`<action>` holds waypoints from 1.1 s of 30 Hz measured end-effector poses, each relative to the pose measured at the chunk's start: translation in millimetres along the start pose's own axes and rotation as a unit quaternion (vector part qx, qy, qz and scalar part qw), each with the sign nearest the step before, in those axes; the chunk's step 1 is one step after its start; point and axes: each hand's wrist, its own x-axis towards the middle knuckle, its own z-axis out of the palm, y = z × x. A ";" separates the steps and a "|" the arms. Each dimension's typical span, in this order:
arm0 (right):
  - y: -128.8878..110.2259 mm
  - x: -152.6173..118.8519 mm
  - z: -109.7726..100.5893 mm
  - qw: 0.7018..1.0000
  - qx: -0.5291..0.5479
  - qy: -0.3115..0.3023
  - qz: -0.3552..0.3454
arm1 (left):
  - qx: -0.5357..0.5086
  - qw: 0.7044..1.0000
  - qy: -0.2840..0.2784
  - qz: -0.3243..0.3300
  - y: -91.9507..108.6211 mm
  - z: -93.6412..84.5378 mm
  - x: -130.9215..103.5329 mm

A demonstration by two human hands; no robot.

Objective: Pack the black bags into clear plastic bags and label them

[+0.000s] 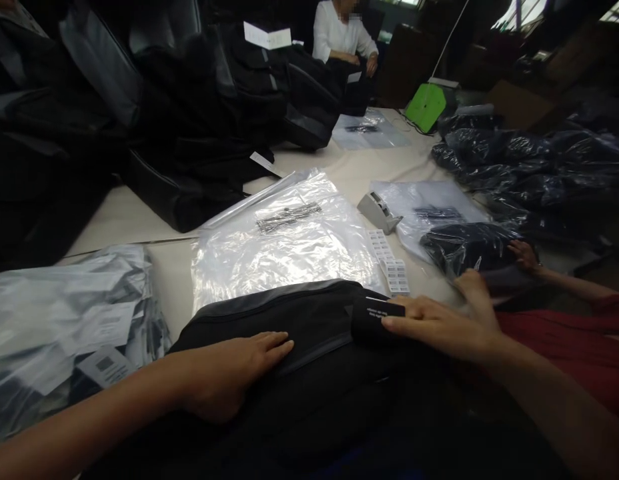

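Note:
A black bag with grey trim [309, 333] lies before me, its lower part lost in shadow. My left hand [229, 373] rests flat on top of it, fingers stretched out and holding nothing. At the bag's right end, my right hand [434, 323] pinches a black hang tag [372, 320] with small white print between thumb and fingers. Just beyond the bag is a stack of clear plastic bags [284, 247]. Sheets of white barcode stickers [389, 263] lie to the right of that stack.
Plastic-wrapped packs [74, 327] are piled at left. Black bags [214, 100] stand behind. A grey label gun [379, 212] sits mid-table. At right, a co-worker's hands [524, 257] handle a wrapped black bag [469, 247], close to my right arm. Another person [344, 33] sits at the back.

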 end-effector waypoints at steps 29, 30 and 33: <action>-85.8 41.5 40.8 0.813 -0.081 0.175 -0.550 | 0.058 0.951 0.254 -0.167 -86.5 -8.3 27.6; -78.3 43.6 59.0 0.825 -0.101 0.175 -0.528 | 0.048 0.949 0.258 -0.175 -89.8 -10.6 29.1; -49.9 57.5 107.5 0.858 -0.154 0.210 -0.444 | 0.021 0.950 0.257 -0.173 -97.0 -16.5 30.7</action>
